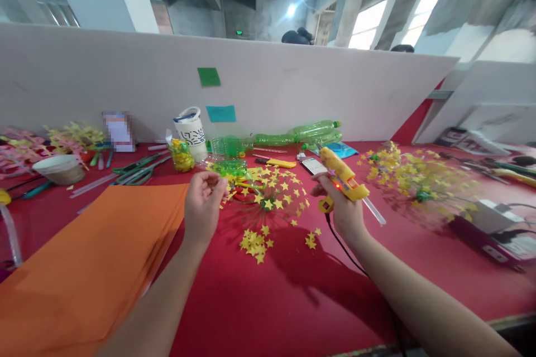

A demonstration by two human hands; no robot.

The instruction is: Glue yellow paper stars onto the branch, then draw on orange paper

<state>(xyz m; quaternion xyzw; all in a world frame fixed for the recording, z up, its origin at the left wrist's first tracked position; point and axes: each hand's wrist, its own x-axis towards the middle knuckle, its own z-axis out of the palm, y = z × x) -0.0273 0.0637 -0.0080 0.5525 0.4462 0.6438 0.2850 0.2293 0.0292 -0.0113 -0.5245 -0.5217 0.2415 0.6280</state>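
In my right hand (348, 213) is a yellow hot glue gun (339, 170), its nozzle pointing up and to the left. A red light glows on its side, and a clear glue stick (374, 211) sticks out of its back. My left hand (204, 198) is raised with thumb and fingers pinched together; whatever is between the fingertips is too small to make out. Between the hands stands a spray of yellow paper stars (285, 187) on thin stems. Loose yellow stars lie in a pile (254, 244) in front of it, with a smaller group (310, 241) to the right.
Orange sheets (92, 251) cover the left of the red table. Scissors (140, 170), a white cup (62, 169) and a white holder (190, 131) stand behind. Green bottles (310, 133) and a yellow cutter (281, 163) lie at the back. Another star spray (412, 175) and a power strip (481, 242) are right.
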